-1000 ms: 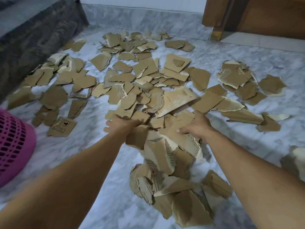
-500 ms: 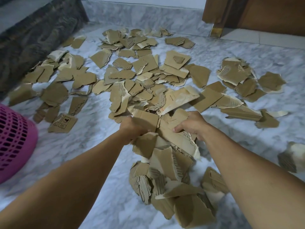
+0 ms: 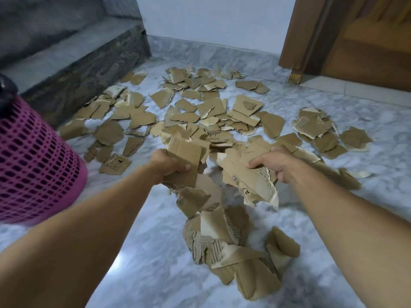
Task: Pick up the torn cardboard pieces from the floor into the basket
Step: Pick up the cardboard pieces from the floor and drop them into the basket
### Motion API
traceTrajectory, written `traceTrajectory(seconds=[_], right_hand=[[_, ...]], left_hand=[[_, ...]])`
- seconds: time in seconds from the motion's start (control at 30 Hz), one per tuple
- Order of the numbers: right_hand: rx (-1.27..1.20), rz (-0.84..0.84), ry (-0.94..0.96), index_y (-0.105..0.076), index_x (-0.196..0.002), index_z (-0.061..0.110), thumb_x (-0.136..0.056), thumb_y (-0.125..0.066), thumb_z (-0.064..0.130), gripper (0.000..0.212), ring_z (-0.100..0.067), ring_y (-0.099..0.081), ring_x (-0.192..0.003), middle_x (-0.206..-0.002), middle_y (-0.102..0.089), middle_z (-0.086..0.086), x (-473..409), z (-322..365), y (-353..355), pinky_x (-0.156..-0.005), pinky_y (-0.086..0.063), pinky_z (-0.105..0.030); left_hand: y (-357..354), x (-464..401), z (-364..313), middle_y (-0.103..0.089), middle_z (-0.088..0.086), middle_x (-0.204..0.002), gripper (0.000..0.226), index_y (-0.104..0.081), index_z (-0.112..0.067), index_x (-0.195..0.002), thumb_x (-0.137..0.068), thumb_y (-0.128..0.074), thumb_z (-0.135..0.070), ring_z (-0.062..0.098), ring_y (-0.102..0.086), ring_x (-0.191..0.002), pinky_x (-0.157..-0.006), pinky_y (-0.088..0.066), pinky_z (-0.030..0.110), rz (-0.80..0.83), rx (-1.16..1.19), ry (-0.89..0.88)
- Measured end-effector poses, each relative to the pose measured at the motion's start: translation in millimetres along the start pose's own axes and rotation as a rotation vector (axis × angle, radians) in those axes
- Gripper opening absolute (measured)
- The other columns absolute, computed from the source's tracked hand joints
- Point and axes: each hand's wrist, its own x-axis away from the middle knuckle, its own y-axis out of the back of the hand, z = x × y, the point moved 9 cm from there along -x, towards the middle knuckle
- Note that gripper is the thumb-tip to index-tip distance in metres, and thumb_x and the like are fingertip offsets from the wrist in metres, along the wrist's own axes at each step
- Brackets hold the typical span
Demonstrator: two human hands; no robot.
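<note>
Hands both loaded: our left hand (image 3: pixel 170 166) clenches stack of torn brown cardboard pieces (image 3: pixel 185 160), our right hand (image 3: pixel 274 166) clamps larger ragged printed cardboard sheet (image 3: pixel 250 180). Both bunches held clear of floor, we judge for carrying. Pink plastic mesh basket (image 3: pixel 33 165) sits left of left-hand grip. Scattered brown scraps (image 3: pixel 213 112) lie beyond grips on grey marble floor (image 3: pixel 144 263).

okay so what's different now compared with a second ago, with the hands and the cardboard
Both hands have lifted off the floor pile. The left hand now grips a stack of cardboard pieces raised clear; the right hand holds up a long torn piece. The scattered cardboard and the pink basket stay where they were.
</note>
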Motion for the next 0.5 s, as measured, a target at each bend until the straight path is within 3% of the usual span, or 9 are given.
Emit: traceTrajectory(seconds=[0.07,0.2,0.3,0.5], right_hand=[[0.011,-0.024,0.044,-0.056,-0.106,0.003,-0.055,-0.090,0.002,0.061,-0.028,-0.067,-0.094,-0.104,-0.068,-0.014,14,20,5,-0.080,-0.057,-0.038],[0.025,-0.044,0.145,-0.049,-0.119,0.005,-0.056,-0.091,0.007,0.075,-0.027,-0.061,-0.102,-0.113,-0.062,-0.011,56,63,8,-0.084,-0.053,-0.036],[0.017,-0.047,0.203,-0.051,-0.120,0.004,-0.057,-0.090,0.008,0.075,-0.024,-0.059,-0.096,-0.112,-0.061,-0.010,85,93,7,-0.074,-0.048,-0.029],[0.066,0.005,0.301,-0.054,-0.115,0.004,-0.050,-0.092,0.018,0.077,-0.027,-0.061,-0.097,-0.109,-0.062,-0.011,147,149,-22,-0.060,-0.044,-0.027]], left_hand=[[20,18,-12,-0.057,0.006,-0.088,0.049,-0.051,-0.009,-0.102,-0.067,-0.085,-0.005,0.026,-0.060,-0.084,-0.067,-0.056,0.041,-0.052,0.007,-0.037],[60,59,-32,-0.056,0.006,-0.091,0.048,-0.048,-0.012,-0.099,-0.068,-0.085,-0.006,0.026,-0.059,-0.089,-0.078,-0.056,0.039,-0.141,0.035,-0.085],[92,90,-45,-0.057,0.007,-0.094,0.049,-0.049,-0.013,-0.097,-0.066,-0.087,-0.008,0.027,-0.060,-0.093,-0.086,-0.055,0.042,-0.219,0.064,-0.115],[164,154,-59,-0.062,0.006,-0.097,0.050,-0.055,-0.012,-0.104,-0.066,-0.087,-0.012,0.025,-0.063,-0.093,-0.080,-0.056,0.036,-0.327,0.086,-0.164]])
